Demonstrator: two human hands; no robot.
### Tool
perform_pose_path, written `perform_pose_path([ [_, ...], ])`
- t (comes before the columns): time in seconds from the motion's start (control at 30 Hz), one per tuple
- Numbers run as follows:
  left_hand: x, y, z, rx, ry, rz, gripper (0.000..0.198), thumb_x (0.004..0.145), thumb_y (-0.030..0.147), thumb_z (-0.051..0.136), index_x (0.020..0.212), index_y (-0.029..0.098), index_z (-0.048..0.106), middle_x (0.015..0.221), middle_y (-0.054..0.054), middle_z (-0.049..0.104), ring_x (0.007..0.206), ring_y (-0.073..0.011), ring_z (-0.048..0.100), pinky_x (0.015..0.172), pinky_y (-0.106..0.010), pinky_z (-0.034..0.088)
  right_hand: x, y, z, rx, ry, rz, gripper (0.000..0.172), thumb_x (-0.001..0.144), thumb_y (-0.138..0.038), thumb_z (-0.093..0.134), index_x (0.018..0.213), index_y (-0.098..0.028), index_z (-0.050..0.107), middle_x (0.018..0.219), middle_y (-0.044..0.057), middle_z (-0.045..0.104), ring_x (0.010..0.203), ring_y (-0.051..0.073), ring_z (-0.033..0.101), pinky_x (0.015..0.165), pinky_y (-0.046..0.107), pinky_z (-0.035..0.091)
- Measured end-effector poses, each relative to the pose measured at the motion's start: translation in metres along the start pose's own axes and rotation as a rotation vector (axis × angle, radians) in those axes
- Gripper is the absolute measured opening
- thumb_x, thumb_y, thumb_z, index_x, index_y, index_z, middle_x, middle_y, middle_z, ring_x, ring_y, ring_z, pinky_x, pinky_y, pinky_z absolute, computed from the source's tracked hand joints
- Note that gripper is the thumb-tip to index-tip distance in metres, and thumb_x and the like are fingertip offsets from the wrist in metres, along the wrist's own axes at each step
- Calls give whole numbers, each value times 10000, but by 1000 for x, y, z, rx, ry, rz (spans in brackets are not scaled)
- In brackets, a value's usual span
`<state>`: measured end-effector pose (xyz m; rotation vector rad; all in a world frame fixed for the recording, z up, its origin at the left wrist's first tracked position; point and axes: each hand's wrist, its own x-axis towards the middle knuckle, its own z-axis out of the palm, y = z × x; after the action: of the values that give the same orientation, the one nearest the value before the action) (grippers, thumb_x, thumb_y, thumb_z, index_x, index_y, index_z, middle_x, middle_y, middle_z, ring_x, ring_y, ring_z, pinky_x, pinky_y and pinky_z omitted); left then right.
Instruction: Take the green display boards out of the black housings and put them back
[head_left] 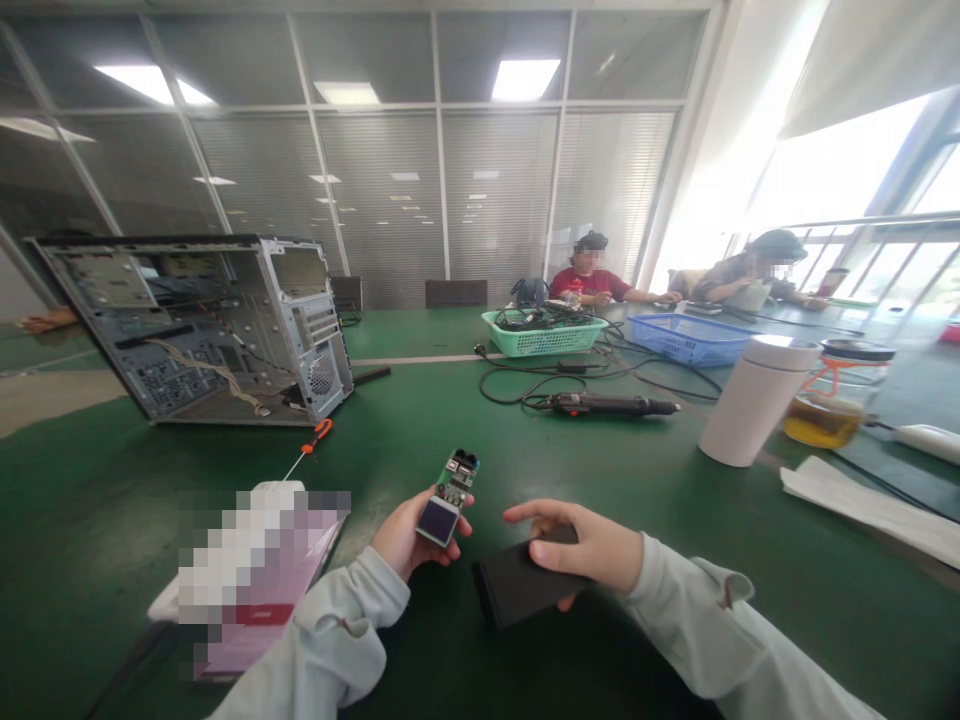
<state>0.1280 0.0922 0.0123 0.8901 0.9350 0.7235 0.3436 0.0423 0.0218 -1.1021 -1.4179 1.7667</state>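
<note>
Left hand (405, 535): I hold a small green circuit board (452, 485) upright between thumb and fingers, its square display (438, 521) facing me and its connectors at the top. Right hand (581, 545): I grip one end of a flat black block (517, 582), with my fingers across its upper face and my index finger pointing toward the board, just apart from it. Both hands are closed on these objects above the green bench (112, 520).

Beside my left hand, a pink booklet (262, 625) lies partly pixelated. Beyond it, an orange-handled screwdriver (315, 437) points toward the open computer case (225, 330), which stands on the bench with its wiring exposed. Farther right, an electric screwdriver (607, 404) lies among black cables (510, 385), in front of a green basket (544, 335) and a blue basket (690, 340). At right stand a white tumbler (757, 400) and a glass jar (836, 410) holding amber liquid, with white paper (870, 505) nearer me. Two co-workers (589, 283) (750, 280) sit at the far end of the bench.
</note>
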Motion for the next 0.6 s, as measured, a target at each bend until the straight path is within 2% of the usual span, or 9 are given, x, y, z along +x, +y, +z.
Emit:
perform_pose_path([
  [0.07,-1,1,-2,-72,7,-5,398,829,345,333,949,79,605,589,-46,613,400,-113,542,391,-203,368,0,-4,1,205,-26,12,781,514,-569,768,1061,-91,479,761,65,576,591,172,600,511,240,529],
  [0.1,-1,1,-2,-96,9,-3,393,827,334,333,938,78,609,590,-49,614,413,-113,546,404,-203,377,0,-6,2,325,-19,33,685,582,-564,729,1018,-88,499,741,70,587,607,170,604,555,248,528],
  [0.17,-1,2,-2,-122,8,13,381,823,321,341,917,75,616,590,-54,616,437,-114,555,428,-202,390,1,-8,6,548,19,92,517,767,-561,534,963,-83,533,704,74,600,629,167,610,612,255,516],
  [0.23,-2,2,-1,-129,8,26,365,820,309,353,897,75,621,585,-58,618,450,-116,558,444,-203,399,2,-9,9,686,42,152,505,884,-498,292,954,-77,563,686,77,606,635,169,614,628,261,503],
  [0.3,-3,2,2,-132,30,28,350,821,296,356,874,79,625,572,-57,617,445,-117,555,441,-203,399,3,-8,12,741,35,191,549,907,-440,175,981,-72,576,681,79,611,612,170,612,610,264,491],
  [0.5,-5,5,7,-118,103,27,364,845,262,298,852,88,617,547,-42,609,421,-107,544,425,-193,399,5,-1,22,806,-54,177,536,937,-384,132,1031,-78,563,730,70,601,578,140,587,588,244,475],
  [0.6,-5,5,7,-120,118,38,345,836,251,314,853,88,618,553,-42,611,426,-103,543,430,-191,404,5,2,29,762,-134,117,467,933,-475,251,1022,-117,537,838,64,585,685,140,593,604,226,475],
])
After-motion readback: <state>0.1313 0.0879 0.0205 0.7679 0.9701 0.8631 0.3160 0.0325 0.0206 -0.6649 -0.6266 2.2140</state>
